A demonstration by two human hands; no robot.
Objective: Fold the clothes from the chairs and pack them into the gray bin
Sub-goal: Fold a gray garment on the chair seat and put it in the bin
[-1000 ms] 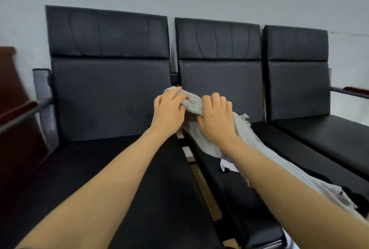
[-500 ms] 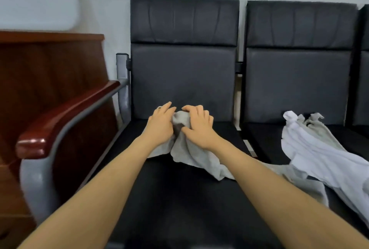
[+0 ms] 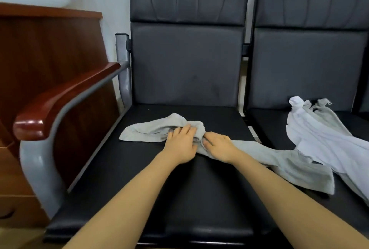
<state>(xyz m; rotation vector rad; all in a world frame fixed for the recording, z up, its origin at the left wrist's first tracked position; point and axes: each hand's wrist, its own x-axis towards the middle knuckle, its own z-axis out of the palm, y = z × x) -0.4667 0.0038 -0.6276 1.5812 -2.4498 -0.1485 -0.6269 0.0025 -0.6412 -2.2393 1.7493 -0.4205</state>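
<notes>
gripping the long light-gray knit garment (image 3: pixel 151 129) at its bunched middle, both hands work on the seat of the left black padded chair (image 3: pixel 185 65). left hand (image 3: pixel 180 145): palm down, fingers curled into the folds, holding the cloth. right hand (image 3: pixel 218 146): just beside the left, fingers tucked into the same bunch, pinching it.

garment position: one end lies flat toward the seat's left-rear part, stopping short of the seat edge by the gray metal armrest post (image 3: pixel 122 63); the other end trails right, across the gap between seats, onto the second black padded chair (image 3: pixel 307 53), and ends in a flat hem near that seat's front.

containers: no gray bin in view; cannot tell where it stands.

on the second chair, a crumpled white garment (image 3: pixel 319 139) lies touching the gray one and overlapping its trailing end; a further gray piece (image 3: pixel 327 113) shows behind the white, and whether it is a separate item cannot be told.

edges and room: bare seat in front of the hands to the front lip, and behind them to the backrest. left side bounded by the reddish-brown wooden armrest (image 3: pixel 60 99) on its gray frame, with a dark wooden cabinet (image 3: pixel 46 49) beyond.
</notes>
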